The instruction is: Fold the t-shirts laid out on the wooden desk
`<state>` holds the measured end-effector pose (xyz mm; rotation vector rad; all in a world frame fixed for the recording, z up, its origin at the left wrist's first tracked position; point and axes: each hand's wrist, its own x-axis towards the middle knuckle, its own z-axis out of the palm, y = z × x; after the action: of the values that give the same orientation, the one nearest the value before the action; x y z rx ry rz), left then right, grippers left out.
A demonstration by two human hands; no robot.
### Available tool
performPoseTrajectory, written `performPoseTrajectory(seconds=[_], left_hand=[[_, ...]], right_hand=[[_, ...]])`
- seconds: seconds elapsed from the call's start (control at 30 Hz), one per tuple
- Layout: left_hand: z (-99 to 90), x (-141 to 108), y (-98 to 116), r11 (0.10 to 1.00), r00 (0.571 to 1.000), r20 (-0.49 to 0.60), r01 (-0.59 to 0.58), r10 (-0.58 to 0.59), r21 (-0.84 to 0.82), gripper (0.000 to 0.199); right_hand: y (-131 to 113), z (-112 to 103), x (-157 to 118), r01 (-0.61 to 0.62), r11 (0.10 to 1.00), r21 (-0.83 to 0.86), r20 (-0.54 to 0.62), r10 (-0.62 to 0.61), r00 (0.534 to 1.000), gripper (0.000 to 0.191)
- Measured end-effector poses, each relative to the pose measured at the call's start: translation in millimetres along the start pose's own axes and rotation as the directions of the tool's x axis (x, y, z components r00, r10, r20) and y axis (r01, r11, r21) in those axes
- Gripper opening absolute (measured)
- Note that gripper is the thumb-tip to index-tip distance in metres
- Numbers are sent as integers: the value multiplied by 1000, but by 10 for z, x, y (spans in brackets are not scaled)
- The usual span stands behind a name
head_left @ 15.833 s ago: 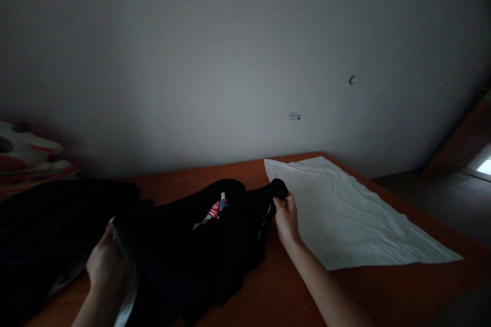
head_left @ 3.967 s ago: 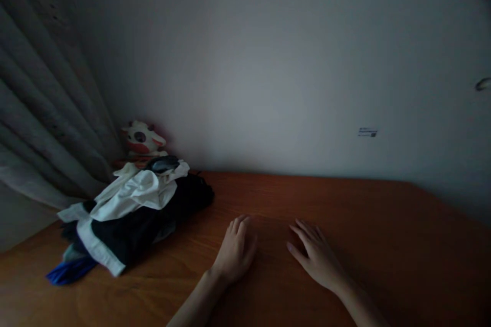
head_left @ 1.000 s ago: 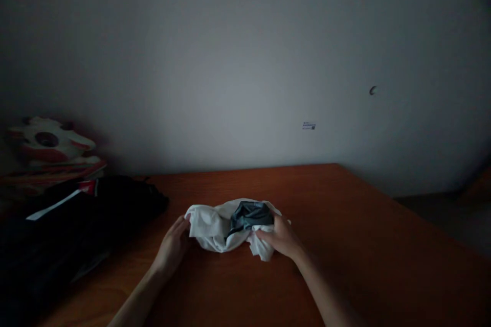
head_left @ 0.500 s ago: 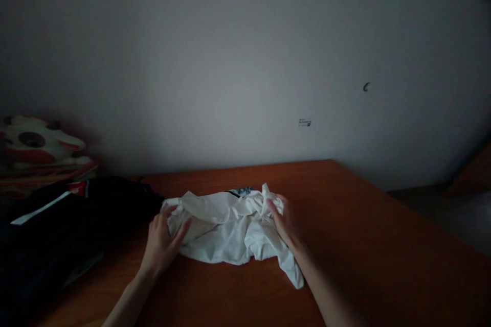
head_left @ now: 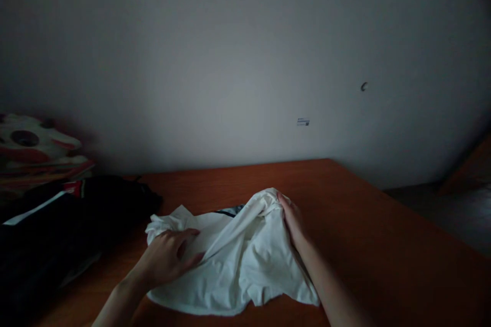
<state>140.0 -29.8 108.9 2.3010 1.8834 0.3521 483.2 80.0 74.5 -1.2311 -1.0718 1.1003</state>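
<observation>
A crumpled white cloth (head_left: 230,271), with a dark patterned patch (head_left: 233,210) at its back edge, lies on the brown wooden table. My left hand (head_left: 171,255) rests on the cloth's left part, thumb and fingers spread apart. On the right, my right hand (head_left: 292,217) grips a bunched, raised fold of the cloth from its right side; some of its fingers are hidden behind the fabric.
Dark fabric with a red label and a white stripe (head_left: 88,219) is heaped on the left of the table (head_left: 368,235). Behind it sits a red and white cow-like figure (head_left: 36,138). A pale wall with a small sticker (head_left: 303,122) rises behind the table.
The cloth has come nearer and spread out toward the front, its right part now lifted in my right hand. My left hand has moved slightly right and down onto the cloth.
</observation>
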Motion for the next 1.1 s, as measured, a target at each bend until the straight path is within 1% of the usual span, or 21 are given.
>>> performPoseTrajectory(seconds=[0.07,0.13,0.2,0.23,0.27,0.3,0.37,0.4,0.47,0.53,0.57,0.6,0.67,0.7,0.73,0.77,0.87,0.93,0.97,1.03,1.1], left_hand=[[12,-15,7,998,998,4,-59,59,0,59],[41,4,9,996,995,-42,-87,87,13,50],[55,38,-2,994,984,-142,-99,104,41,40],[51,54,-12,995,970,-225,-88,97,53,40],[38,65,-23,996,943,-324,-68,82,54,40],[18,72,-33,998,903,-426,-47,59,38,39],[-33,72,-45,999,808,-590,-14,-12,-40,37],[-56,67,-46,995,771,-634,-3,-59,-97,36],[-87,54,-37,972,746,-640,38,-183,-234,36],[-89,42,-26,931,761,-579,88,-292,-354,39],[-80,38,-24,916,795,-523,97,-307,-389,40],[-67,35,-27,911,851,-443,93,-282,-401,41],[-39,31,-48,937,961,-237,56,-144,-345,40],[-28,28,-67,957,988,-134,31,-73,-289,39],[-21,23,-93,975,998,-64,4,-19,-224,37],[-19,16,-127,987,999,-34,-23,18,-157,36],[-42,-16,-267,989,984,-111,-145,143,-16,23],[-68,-35,-365,973,958,-170,-226,231,49,20],[-82,-39,-400,969,948,-204,-233,246,86,20],[-111,-33,-419,975,928,-319,-148,194,164,18],[-146,-16,-372,986,881,-467,-1,80,168,24]], right_hand=[[26,-30,24,70,992,-109,-65,-77,995,59],[56,-49,33,200,942,-268,-88,-231,969,58],[73,-61,34,329,861,-388,-85,-389,917,57],[73,-66,33,375,827,-419,-82,-446,892,57],[66,-72,32,407,807,-429,-83,-484,871,56],[53,-79,30,425,799,-424,-93,-506,858,55],[14,-93,22,433,803,-410,-130,-521,844,53],[-7,-98,17,435,801,-412,-149,-530,835,52],[-39,-101,8,450,787,-422,-170,-557,813,50],[-42,-90,6,457,798,-392,-165,-550,819,51],[-31,-82,10,443,822,-358,-156,-520,839,53],[-13,-74,18,414,854,-316,-143,-474,869,55],[26,-70,36,322,912,-253,-108,-358,928,59],[39,-76,42,274,931,-242,-87,-303,949,60],[43,-90,44,234,942,-242,-61,-256,965,61],[35,-111,38,205,947,-247,-27,-218,976,60],[-45,-200,-17,197,944,-263,160,-159,974,54],[-109,-254,-63,234,931,-281,316,-141,938,45],[-135,-271,-80,252,921,-297,372,-132,919,41],[-167,-273,-94,278,907,-317,403,-136,905,36],[-188,-248,-84,278,914,-295,351,-167,921,34]])
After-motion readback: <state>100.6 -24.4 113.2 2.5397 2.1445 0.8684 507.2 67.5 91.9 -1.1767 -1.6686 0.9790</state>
